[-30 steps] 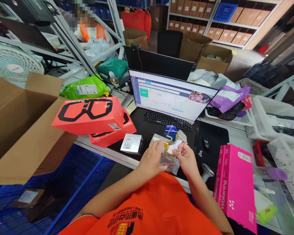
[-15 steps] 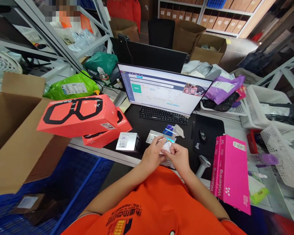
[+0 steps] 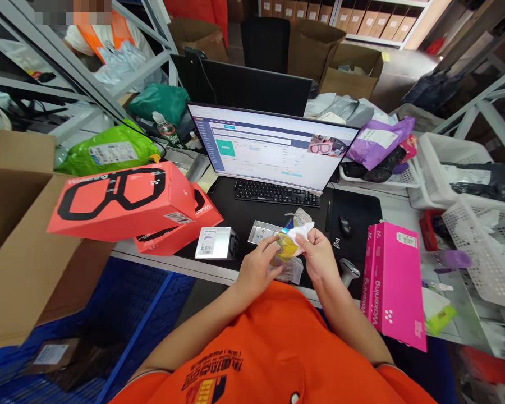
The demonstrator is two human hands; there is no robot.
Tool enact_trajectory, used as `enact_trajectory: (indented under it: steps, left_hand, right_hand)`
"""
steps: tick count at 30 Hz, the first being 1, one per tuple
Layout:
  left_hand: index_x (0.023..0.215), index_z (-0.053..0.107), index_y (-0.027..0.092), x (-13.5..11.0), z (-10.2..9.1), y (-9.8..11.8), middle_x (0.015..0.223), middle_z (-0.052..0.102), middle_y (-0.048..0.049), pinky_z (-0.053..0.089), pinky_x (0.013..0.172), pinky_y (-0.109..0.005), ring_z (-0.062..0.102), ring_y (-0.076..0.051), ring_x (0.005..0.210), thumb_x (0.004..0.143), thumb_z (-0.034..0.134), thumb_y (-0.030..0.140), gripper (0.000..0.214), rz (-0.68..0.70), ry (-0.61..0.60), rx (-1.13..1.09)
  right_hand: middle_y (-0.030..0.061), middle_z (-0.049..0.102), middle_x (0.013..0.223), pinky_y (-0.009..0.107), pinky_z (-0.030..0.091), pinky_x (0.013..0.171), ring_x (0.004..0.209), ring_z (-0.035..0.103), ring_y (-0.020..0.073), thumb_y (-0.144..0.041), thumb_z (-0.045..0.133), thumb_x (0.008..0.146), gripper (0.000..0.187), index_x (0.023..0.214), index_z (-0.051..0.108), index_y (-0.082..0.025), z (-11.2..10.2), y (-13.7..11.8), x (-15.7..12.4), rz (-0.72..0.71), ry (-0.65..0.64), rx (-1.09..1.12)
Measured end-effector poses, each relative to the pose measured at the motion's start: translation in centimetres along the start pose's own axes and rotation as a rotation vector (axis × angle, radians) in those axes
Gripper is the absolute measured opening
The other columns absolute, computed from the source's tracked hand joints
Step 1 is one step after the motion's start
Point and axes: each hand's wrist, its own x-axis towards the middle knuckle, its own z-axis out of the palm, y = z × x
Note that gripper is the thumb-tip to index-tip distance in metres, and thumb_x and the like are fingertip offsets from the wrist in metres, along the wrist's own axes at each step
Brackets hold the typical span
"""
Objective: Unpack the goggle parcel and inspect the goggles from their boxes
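My left hand [image 3: 257,268] has its fingers closed on the edge of a see-through yellowish lens [image 3: 286,248]. In my right hand [image 3: 320,256] a crumpled white cloth [image 3: 301,234] is pinched, held against the upper right of the lens. Behind my hands lies an open silver box part [image 3: 262,232], and a crumpled clear wrapper [image 3: 301,215] is beyond it. Another thin plastic pouch [image 3: 293,271] rests below the lens, near the desk edge. Left of my hands stands a silver carton [image 3: 212,244] with a label.
Coral goggle boxes [image 3: 122,196] are stacked at left beside an open cardboard box [image 3: 21,235]. Ahead are a monitor [image 3: 273,147] and keyboard [image 3: 278,192]. A mouse [image 3: 344,225], scanner [image 3: 348,270] and pink boxes [image 3: 398,283] are at right. Another person [image 3: 109,42] is at far left.
My right hand has drawn the white cloth up and to the right, away from my left hand. The yellowish lens now shows between them. The view has shifted slightly.
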Motion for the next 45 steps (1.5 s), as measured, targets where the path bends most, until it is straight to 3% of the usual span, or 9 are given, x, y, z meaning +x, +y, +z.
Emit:
enact_trajectory:
  steps: [6,11,18,23,26,29,34,41,45]
  left_hand:
    - [0.109,0.060,0.019,0.1,1.0,-0.3,0.123,0.068,-0.0149,0.061,0.082,-0.033,0.072,-0.026,0.105,0.089,0.067,0.024,0.022,-0.035,0.326,0.157]
    - [0.099,0.063,0.019,0.5,0.0,-0.7,0.099,0.074,-0.0087,0.062,0.085,-0.034,0.073,-0.022,0.092,0.092,0.065,0.030,0.012,0.126,0.467,0.211]
    - [0.106,0.065,0.019,0.6,-0.8,-0.6,0.103,0.076,-0.0100,0.061,0.095,-0.037,0.074,-0.021,0.095,0.089,0.066,0.018,0.017,0.326,0.438,0.159]
    - [0.101,0.069,0.017,0.8,-0.1,-0.9,0.104,0.076,-0.0120,0.062,0.082,-0.032,0.075,-0.023,0.092,0.089,0.069,0.022,0.013,0.200,0.450,0.228]
    - [0.097,0.069,0.018,0.8,-0.1,-1.0,0.101,0.077,-0.0110,0.062,0.076,-0.030,0.075,-0.021,0.087,0.092,0.066,0.028,0.011,0.179,0.450,0.232]
    - [0.102,0.068,0.019,0.7,-0.5,-1.0,0.100,0.077,-0.0102,0.062,0.080,-0.029,0.075,-0.021,0.090,0.093,0.066,0.025,0.012,0.247,0.438,0.211]
    - [0.108,0.066,0.020,0.7,-1.1,-0.8,0.101,0.078,-0.0101,0.062,0.088,-0.033,0.076,-0.022,0.096,0.090,0.067,0.018,0.019,0.392,0.409,0.180]
    - [0.104,0.067,0.019,1.2,-0.7,-0.5,0.102,0.077,-0.0105,0.063,0.080,-0.031,0.075,-0.021,0.091,0.091,0.069,0.026,0.015,0.181,0.443,0.161]
    - [0.103,0.068,0.020,1.0,-0.9,-0.8,0.099,0.077,-0.0089,0.063,0.080,-0.030,0.075,-0.021,0.089,0.092,0.067,0.027,0.013,0.241,0.430,0.165]
  right_hand:
    - [-0.0070,0.046,0.057,0.023,0.036,0.055,0.056,0.042,0.0096,-0.038,0.087,0.063,0.049,0.060,0.040,-0.022,1.9,3.6,-3.0,-0.091,-0.004,-0.167]
    - [-0.0077,0.046,0.054,0.023,0.035,0.052,0.052,0.041,0.0085,-0.033,0.093,0.052,0.057,0.057,0.037,-0.022,1.9,2.7,-1.9,-0.012,-0.089,-0.167]
    - [-0.0024,0.064,0.073,0.027,0.048,0.061,0.064,0.057,0.0138,-0.036,0.095,0.046,0.055,0.067,0.046,-0.023,2.0,-1.2,1.1,0.192,-0.161,0.123]
    - [-0.0070,0.050,0.059,0.023,0.040,0.056,0.057,0.046,0.0099,-0.034,0.093,0.053,0.059,0.061,0.035,-0.023,2.7,2.3,-1.6,-0.004,-0.008,0.034]
    - [-0.0077,0.048,0.058,0.023,0.039,0.055,0.056,0.045,0.0092,-0.033,0.093,0.053,0.060,0.060,0.035,-0.022,2.6,3.4,-2.5,0.002,-0.012,-0.039]
    - [-0.0057,0.056,0.062,0.025,0.044,0.058,0.058,0.053,0.0113,-0.033,0.097,0.043,0.065,0.061,0.035,-0.023,2.2,1.6,-1.1,0.162,-0.111,0.074]
    - [-0.0009,0.068,0.076,0.027,0.049,0.062,0.064,0.060,0.0142,-0.034,0.098,0.040,0.054,0.073,0.058,-0.022,1.8,-2.0,1.7,0.298,-0.198,0.186]
    - [-0.0070,0.051,0.058,0.023,0.041,0.055,0.056,0.047,0.0100,-0.032,0.094,0.050,0.058,0.059,0.038,-0.023,3.4,2.2,-2.7,-0.018,0.018,0.056]
    - [-0.0044,0.060,0.062,0.025,0.047,0.060,0.059,0.055,0.0118,-0.028,0.097,0.042,0.054,0.059,0.046,-0.022,2.7,1.1,-1.8,0.172,-0.086,0.123]
